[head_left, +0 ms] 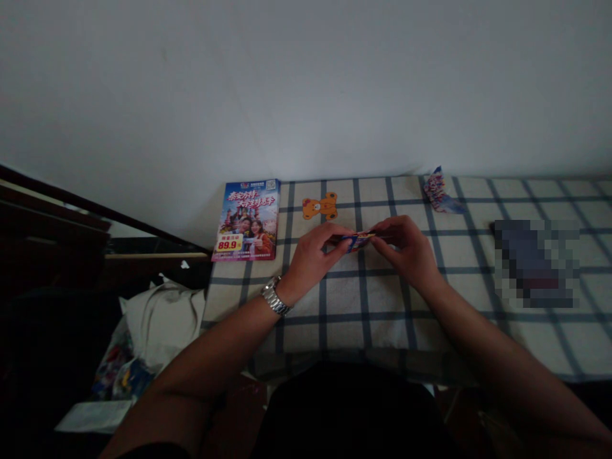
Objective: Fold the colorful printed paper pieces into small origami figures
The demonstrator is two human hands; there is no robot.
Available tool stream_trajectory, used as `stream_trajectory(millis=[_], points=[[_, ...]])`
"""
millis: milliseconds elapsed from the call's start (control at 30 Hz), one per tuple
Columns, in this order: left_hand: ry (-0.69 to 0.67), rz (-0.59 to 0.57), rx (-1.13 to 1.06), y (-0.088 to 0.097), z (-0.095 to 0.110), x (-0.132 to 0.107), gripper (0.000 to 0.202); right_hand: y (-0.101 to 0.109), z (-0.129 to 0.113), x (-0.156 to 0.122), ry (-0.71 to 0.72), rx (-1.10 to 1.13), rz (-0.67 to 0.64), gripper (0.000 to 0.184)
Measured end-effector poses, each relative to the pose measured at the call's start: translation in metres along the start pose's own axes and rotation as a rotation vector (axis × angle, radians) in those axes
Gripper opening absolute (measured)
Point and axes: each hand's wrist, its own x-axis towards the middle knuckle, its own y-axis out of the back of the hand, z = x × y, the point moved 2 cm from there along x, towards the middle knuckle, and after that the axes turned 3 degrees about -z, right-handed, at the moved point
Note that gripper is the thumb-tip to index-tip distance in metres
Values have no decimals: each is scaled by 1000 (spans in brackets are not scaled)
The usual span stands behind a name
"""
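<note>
My left hand (313, 255), with a metal watch (276, 298) on its wrist, and my right hand (406, 248) meet above the checked tablecloth (363, 299). Both pinch a small folded piece of colourful paper (357, 240) held between the fingertips, edge-on to me. The fingers of each hand are closed on it. The paper is blue with red and yellow marks; its shape is hard to make out.
A colourful flyer with a "89.9" price tag (247, 220) lies at the table's left edge. An orange bear cut-out (320, 207) sits behind my hands. Another folded colourful paper (438, 190) lies at the back right. A blurred dark object (535, 262) is on the right. Bags and cloth (157, 319) lie on the floor at left.
</note>
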Motion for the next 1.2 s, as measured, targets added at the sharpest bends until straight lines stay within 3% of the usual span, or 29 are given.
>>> stream_trajectory(millis=[300, 833, 1200], points=[[-31, 2, 89, 2, 4, 0, 13, 1, -7, 0, 168, -197, -66, 12], [-52, -1, 54, 1, 2, 0, 11, 11, -17, 6, 223, -419, -93, 6], [33, 27, -127, -1, -2, 0, 12, 2, -7, 2, -49, 42, -45, 35]])
